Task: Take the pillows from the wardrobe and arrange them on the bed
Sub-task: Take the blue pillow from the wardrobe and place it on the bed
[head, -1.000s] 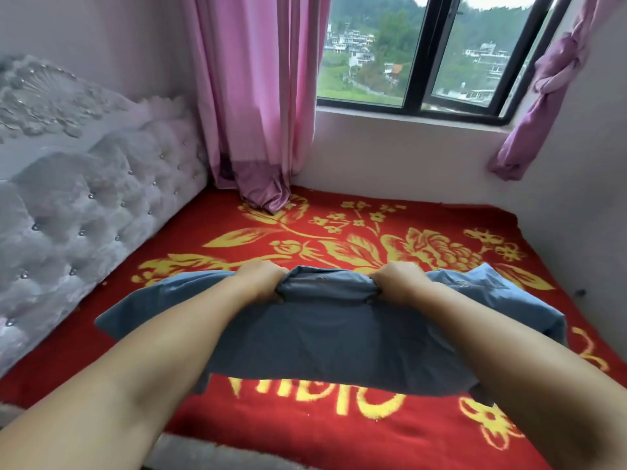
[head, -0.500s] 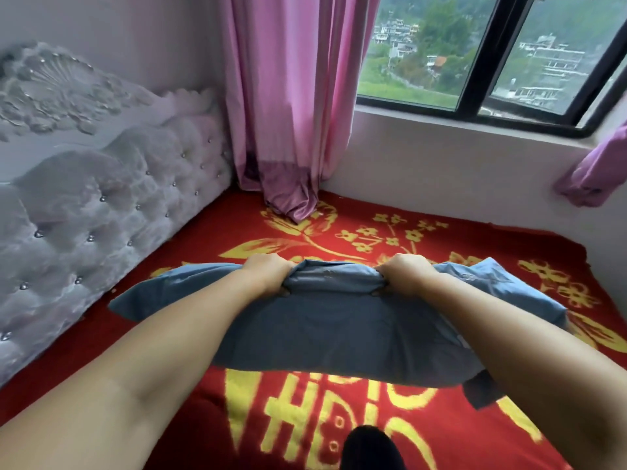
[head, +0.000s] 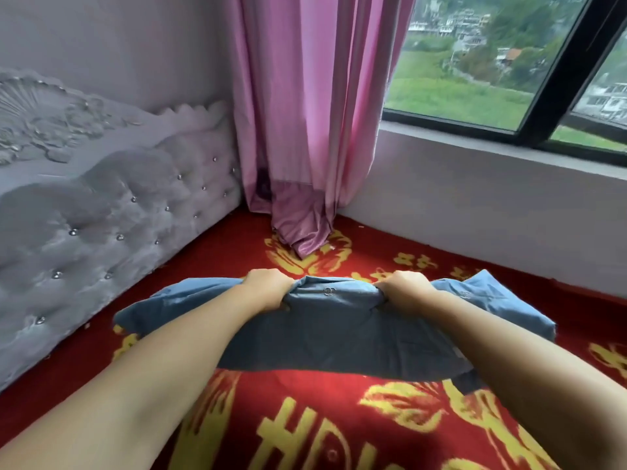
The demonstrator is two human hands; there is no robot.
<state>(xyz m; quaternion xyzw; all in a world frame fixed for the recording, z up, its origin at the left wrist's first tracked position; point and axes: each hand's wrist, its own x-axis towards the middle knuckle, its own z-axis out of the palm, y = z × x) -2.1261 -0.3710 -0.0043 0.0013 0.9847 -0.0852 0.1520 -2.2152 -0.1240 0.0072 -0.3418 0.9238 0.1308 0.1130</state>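
Observation:
A blue pillow (head: 339,337) hangs just above the bed, stretched crosswise between my two hands. My left hand (head: 268,286) grips its far upper edge left of the middle. My right hand (head: 405,288) grips the same edge to the right, with the cloth bunched between them. Under the pillow lies the bed's red blanket (head: 339,418) with yellow flowers and letters. Both forearms cover parts of the pillow's near side. The wardrobe is out of view.
A grey tufted headboard (head: 101,215) runs along the left side of the bed. A pink curtain (head: 305,130) hangs into the far corner, its end resting on the blanket. The wall under the window (head: 492,79) bounds the bed's far side.
The pillow and both hands have moved farther across the bed toward the headboard and curtain corner. My view has swung left and closer. The grip is unchanged.

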